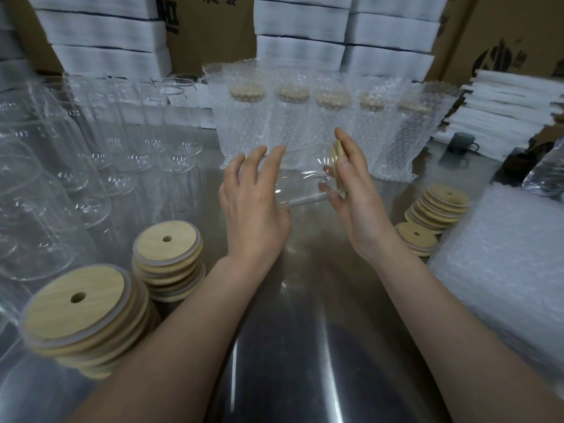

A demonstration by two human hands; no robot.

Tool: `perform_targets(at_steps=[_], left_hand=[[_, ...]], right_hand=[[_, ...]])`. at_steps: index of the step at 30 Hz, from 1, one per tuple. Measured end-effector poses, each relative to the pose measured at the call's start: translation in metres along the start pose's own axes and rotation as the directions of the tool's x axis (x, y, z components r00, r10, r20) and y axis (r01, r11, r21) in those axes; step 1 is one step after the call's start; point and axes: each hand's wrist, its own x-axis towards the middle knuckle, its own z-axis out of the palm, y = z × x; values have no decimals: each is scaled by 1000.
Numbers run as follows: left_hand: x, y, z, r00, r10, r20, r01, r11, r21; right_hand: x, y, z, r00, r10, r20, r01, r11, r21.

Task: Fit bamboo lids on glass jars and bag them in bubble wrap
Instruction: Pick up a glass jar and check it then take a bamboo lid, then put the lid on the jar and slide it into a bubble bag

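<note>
Two bare forearms reach over the near edge of the steel table [305, 331]. Above the table's middle, the left hand [253, 206] wraps around a glass jar [302, 184] held on its side. The right hand [354, 190] grips a bamboo lid [335, 154] against the jar's mouth. This looks like the lid-fitting step. Next the lid likely needs a square, firm press, then a bag from the bubble wrap pile [500, 254] at the right edge. Spare lids [82, 312] sit stacked at the near left corner, empty jars [91, 141] crowd the left edge, and bagged jars [293, 117] line the far edge.
</note>
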Motion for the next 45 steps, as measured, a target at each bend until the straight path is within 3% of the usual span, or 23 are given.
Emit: perform_targets(at_steps=[4, 8, 10, 13, 15, 17, 21, 27, 37, 41, 45], left_hand=[[1, -3, 2, 997, -69, 23, 71, 992, -103], [4, -8, 4, 975, -220, 23, 219, 950, -220], [5, -10, 5, 954, -297, 29, 294, 915, -278], [5, -14, 8, 922, -386, 44, 378, 866, -327], [5, -16, 9, 905, -422, 50, 412, 843, -346], [6, -18, 9, 896, -441, 53, 428, 827, -364], [5, -19, 10, 887, -458, 64, 446, 810, -381], [6, -20, 11, 875, -479, 68, 467, 802, -371], [6, -17, 9, 880, -465, 99, 466, 801, -376], [5, -12, 3, 905, -421, 63, 413, 833, -369], [6, 0, -7, 942, -321, -94, 281, 912, -299]], right_hand=[[-1, -3, 1, 999, -40, 9, 40, 999, -8], [-2, -13, -4, 971, -140, -193, 64, 933, -355], [0, -22, -16, 929, -203, -311, -16, 815, -579], [-1, -37, -38, 861, -273, -430, -252, 505, -826], [-1, -48, -51, 781, -291, -553, -422, 406, -810], [-3, -54, -71, 710, -231, -665, -549, 409, -729], [-6, -54, -108, 684, 41, -729, -677, 410, -612], [-6, -48, -125, 627, 165, -762, -770, 282, -572], [-5, -41, -134, 624, 71, -778, -734, 393, -553], [-4, -42, -135, 646, -126, -753, -600, 527, -602], [-3, -43, -122, 609, -346, -713, -386, 656, -648]])
